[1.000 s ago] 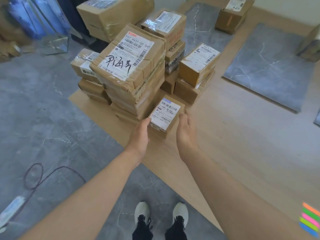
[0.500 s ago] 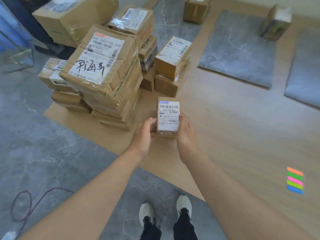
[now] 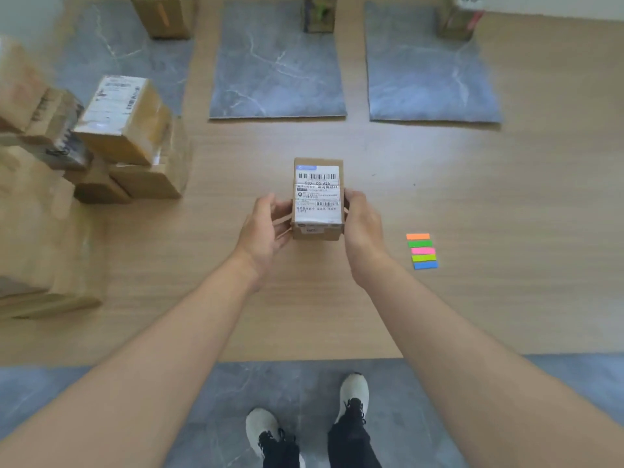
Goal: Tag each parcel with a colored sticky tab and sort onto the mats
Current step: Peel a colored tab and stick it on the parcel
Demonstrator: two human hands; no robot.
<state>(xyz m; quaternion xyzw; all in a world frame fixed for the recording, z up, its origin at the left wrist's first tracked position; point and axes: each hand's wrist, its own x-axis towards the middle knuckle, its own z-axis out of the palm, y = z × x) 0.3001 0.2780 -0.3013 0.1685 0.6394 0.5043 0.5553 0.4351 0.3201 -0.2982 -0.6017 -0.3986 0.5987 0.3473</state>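
- I hold the parcel (image 3: 317, 197) at the centre of my view, above the table (image 3: 506, 197), with its white label facing up.
- My left hand (image 3: 266, 228) grips its left side, thumb and fingers curled round the edge.
- My right hand (image 3: 363, 228) grips the right side; the back of the hand faces me and hides most of the fingers.
- The tabs (image 3: 421, 250) lie on the table at 4 o'clock from the parcel, near my right hand but apart from it: orange, green, pink, light green and blue strips.
- The left mat (image 3: 118, 55) lies at 11 o'clock, the middle mat (image 3: 277, 72) at 12, the right mat (image 3: 429, 72) at 1.
- At their far edges stand the left box (image 3: 165, 15), middle box (image 3: 319, 13) and right box (image 3: 457, 18), one per mat.
- A blurred pile (image 3: 125, 119) of boxes sits at 9 to 10 o'clock.
- My shoes (image 3: 354, 390) stand at 6 o'clock on the grey floor (image 3: 209, 400).
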